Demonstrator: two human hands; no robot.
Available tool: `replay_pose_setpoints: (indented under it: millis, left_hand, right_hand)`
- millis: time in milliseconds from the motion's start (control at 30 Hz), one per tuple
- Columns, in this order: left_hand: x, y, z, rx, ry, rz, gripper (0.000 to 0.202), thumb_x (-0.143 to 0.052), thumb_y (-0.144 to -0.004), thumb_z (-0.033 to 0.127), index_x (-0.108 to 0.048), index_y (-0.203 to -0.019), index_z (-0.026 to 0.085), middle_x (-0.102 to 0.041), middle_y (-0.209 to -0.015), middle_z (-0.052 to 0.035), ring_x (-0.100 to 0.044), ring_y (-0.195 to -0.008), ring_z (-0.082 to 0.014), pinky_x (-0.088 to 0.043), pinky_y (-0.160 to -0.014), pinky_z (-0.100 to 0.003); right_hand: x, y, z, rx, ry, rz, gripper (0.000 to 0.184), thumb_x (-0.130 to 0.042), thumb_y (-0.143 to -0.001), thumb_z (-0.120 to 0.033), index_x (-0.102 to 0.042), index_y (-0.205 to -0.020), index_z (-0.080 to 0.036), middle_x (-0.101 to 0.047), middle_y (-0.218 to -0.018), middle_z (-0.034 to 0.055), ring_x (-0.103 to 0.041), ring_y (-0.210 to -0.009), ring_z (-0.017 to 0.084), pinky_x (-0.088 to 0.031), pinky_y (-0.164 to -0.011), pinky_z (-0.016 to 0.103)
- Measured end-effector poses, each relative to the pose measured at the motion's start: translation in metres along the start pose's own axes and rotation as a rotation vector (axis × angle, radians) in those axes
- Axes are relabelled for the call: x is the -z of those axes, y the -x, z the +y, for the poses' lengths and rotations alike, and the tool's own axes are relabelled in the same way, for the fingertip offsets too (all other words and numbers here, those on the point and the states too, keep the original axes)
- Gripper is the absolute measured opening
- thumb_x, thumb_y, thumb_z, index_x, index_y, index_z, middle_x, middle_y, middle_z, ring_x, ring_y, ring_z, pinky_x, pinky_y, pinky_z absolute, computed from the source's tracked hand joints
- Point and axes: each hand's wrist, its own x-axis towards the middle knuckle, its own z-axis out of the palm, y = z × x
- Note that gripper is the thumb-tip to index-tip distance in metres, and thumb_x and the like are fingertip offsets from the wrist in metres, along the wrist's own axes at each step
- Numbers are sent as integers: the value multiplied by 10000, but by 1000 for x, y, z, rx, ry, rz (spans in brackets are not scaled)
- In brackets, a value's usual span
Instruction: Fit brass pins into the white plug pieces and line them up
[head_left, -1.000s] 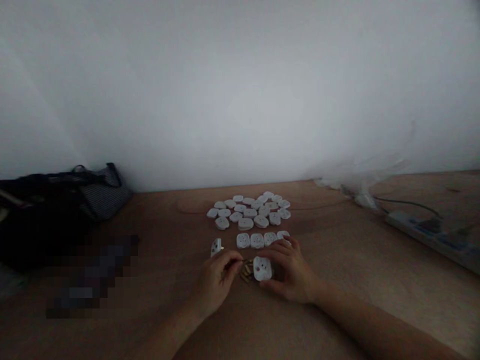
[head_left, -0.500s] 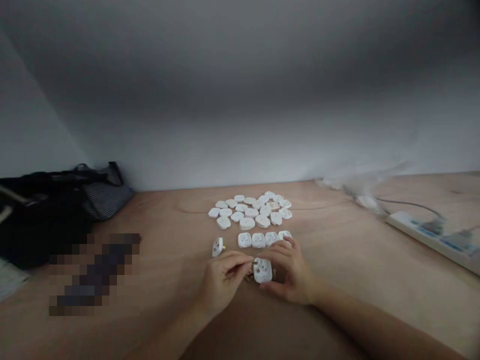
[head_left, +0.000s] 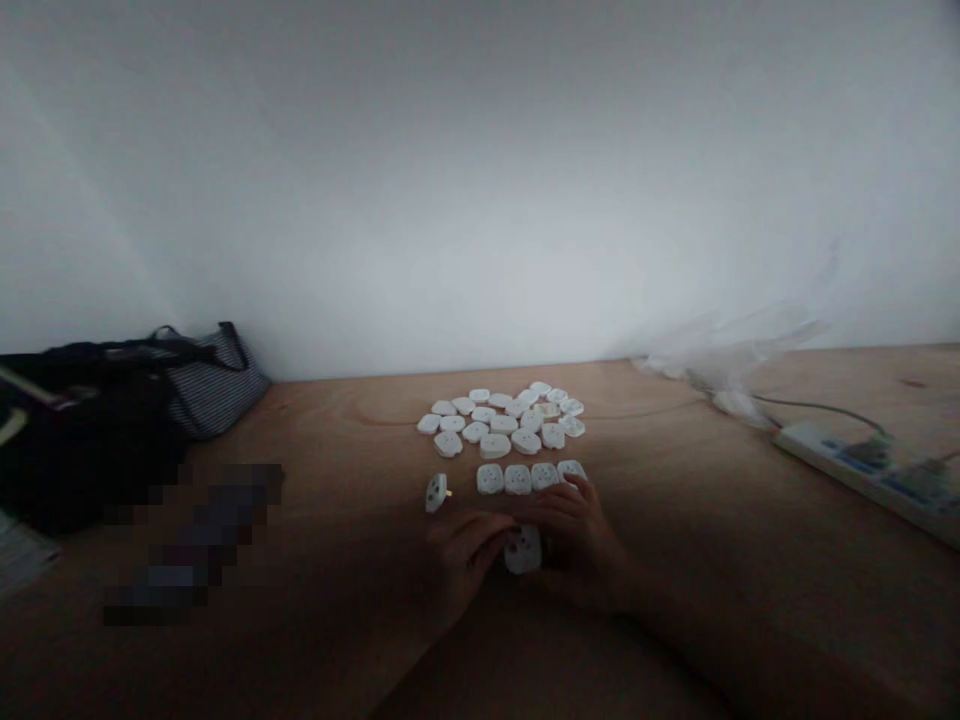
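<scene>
Though shadowed, right hand (head_left: 579,542) clasped round white piece (head_left: 523,556); left hand (head_left: 463,556) alongside, grip unclear

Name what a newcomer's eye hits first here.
Probably the cluster of white plug pieces toward the wall, with a row of four in front. Then the right hand holding another white piece nearer the viewer, the left hand at its edge. A power strip lies far right.

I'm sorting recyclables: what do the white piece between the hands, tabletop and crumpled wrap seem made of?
White piece: probably smooth hard plastic, from its rounded corners and holes. Tabletop: wood or wood-look board, dull; grain shows. Crumpled wrap: likely thin clear plastic film; the wall shows through.
</scene>
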Motion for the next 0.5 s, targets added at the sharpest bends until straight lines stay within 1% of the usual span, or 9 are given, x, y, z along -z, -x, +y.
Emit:
replay_pose_setpoints:
  millis: [133,200,300,400,500]
  left_hand:
    - [3,-1,1,31,-3,19,92,-573,-851,215,-656,-873,184,-695,-760,-24,-654,-683,-140,-528,-634,-221]
    - [4,-1,1,31,12,30,95,-573,-853,218,-661,-848,183,-687,-737,-25,-644,-668,-140,-524,-623,-223]
    - [4,-1,1,13,30,46,104,-580,-852,214,-673,-819,178,-670,-730,-34,-626,-668,-141,-517,-625,-231]
    - [2,-1,1,-1,3,67,131,-579,-855,247,-692,-845,180,-629,-747,-43,-598,-675,-139,-503,-605,-233]
    - [2,0,-1,-44,-42,18,171,-577,-852,304,-705,-900,201,-597,-801,-56,-575,-724,-155,-497,-627,-258]
  right_hand:
    - [-1,1,-1,-2,23,60,540,-711,-639,-455,-540,-1105,-244,-651,-998,41,-556,-973,252,-229,-975,467]
    - [-2,2,0,-12,32,98,580,-719,-619,-460,-511,-1107,-225,-641,-1016,59,-557,-975,262,-237,-976,472]
    - [-5,4,1,-22,28,116,642,-721,-612,-465,-451,-1140,-220,-635,-1026,67,-549,-998,272,-226,-989,478]
    - [-7,5,0,-37,17,119,708,-734,-600,-455,-396,-1176,-220,-644,-1009,64,-542,-1018,283,-197,-1003,493]
    - [-7,5,-1,-34,10,101,702,-721,-625,-441,-371,-1192,-220,-648,-997,62,-546,-1022,281,-199,-1006,497]
